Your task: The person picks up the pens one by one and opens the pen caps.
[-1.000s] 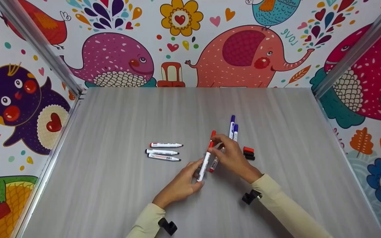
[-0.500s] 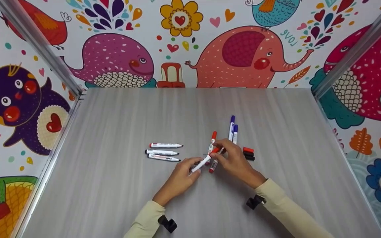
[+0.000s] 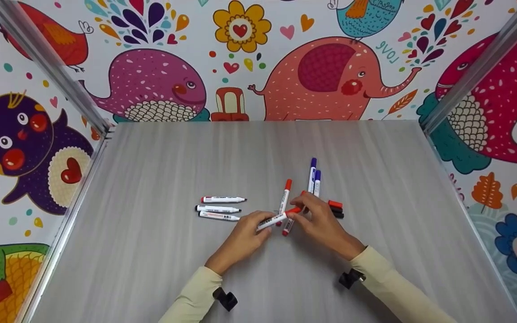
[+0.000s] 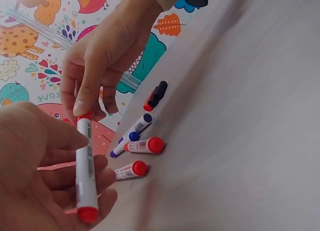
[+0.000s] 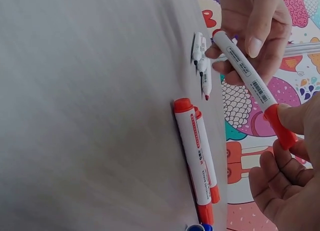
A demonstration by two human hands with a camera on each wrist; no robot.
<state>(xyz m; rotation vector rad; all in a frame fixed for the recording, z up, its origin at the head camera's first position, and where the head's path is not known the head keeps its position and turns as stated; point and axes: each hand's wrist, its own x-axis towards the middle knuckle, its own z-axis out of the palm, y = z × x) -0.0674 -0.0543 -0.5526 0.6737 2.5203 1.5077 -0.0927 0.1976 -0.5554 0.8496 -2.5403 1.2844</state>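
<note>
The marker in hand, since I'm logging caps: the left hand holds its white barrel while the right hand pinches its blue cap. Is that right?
Not quite: the cap is red, not blue, as the right wrist view shows. The left hand does hold the white barrel, and the right hand pinches the cap.

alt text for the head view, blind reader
Left hand and right hand hold a red-capped white marker above a grey streaked table. Three uncapped white markers lie left; to their right are more red-capped white markers, blue-capped white markers and loose red and black caps.
</note>
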